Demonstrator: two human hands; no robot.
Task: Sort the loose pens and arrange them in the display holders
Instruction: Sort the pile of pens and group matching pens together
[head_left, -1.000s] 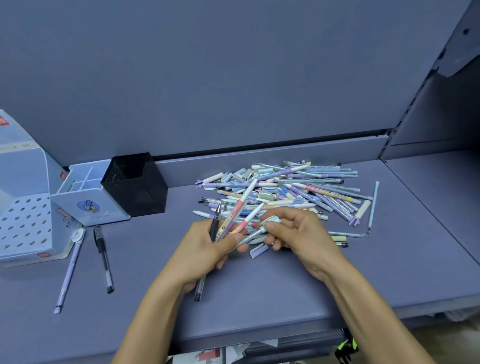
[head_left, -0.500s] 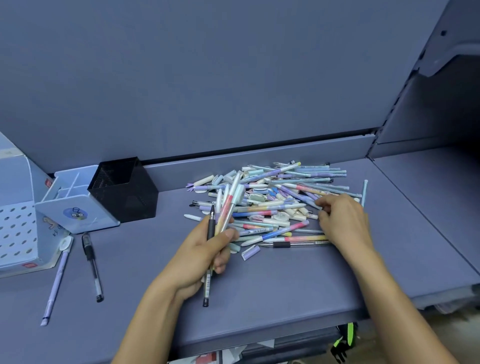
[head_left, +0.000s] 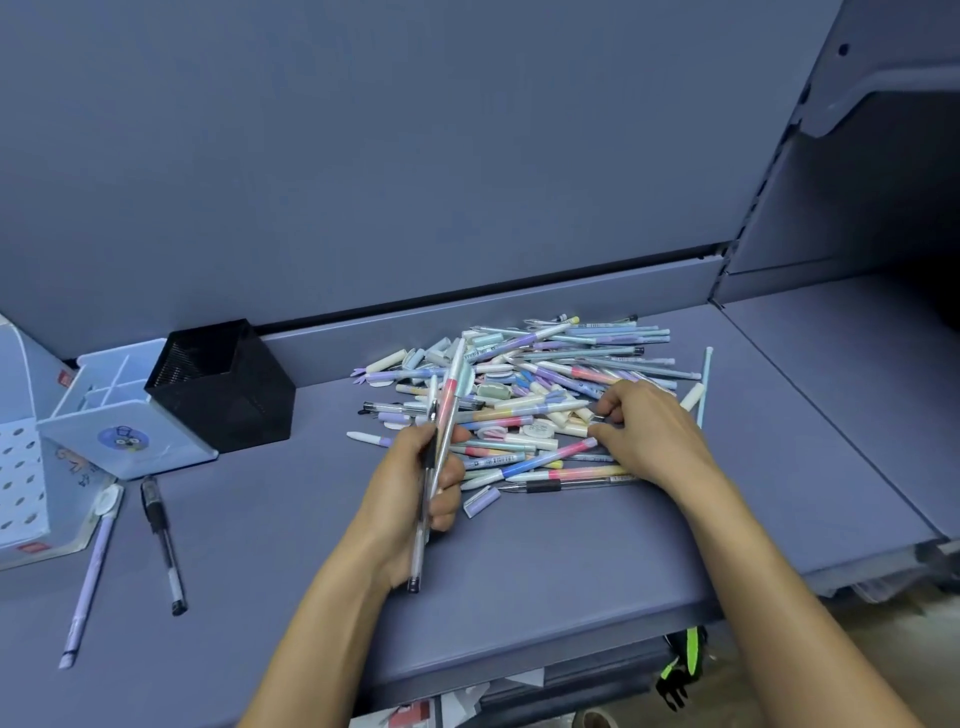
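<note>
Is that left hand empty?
No, the left hand grips a few pens just in front of the pile.

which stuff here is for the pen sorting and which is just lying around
Job: pile of pens; pens gripped in the left hand; right hand in the pile; black mesh holder; blue divided holder; black pen and purple pen at left.
Lying about: paper scraps, green-black thing below the shelf.

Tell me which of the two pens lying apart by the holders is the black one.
The right one of the pair, the gel pen with clear barrel and black grip; the lilac pen beside it has a white top.
</note>
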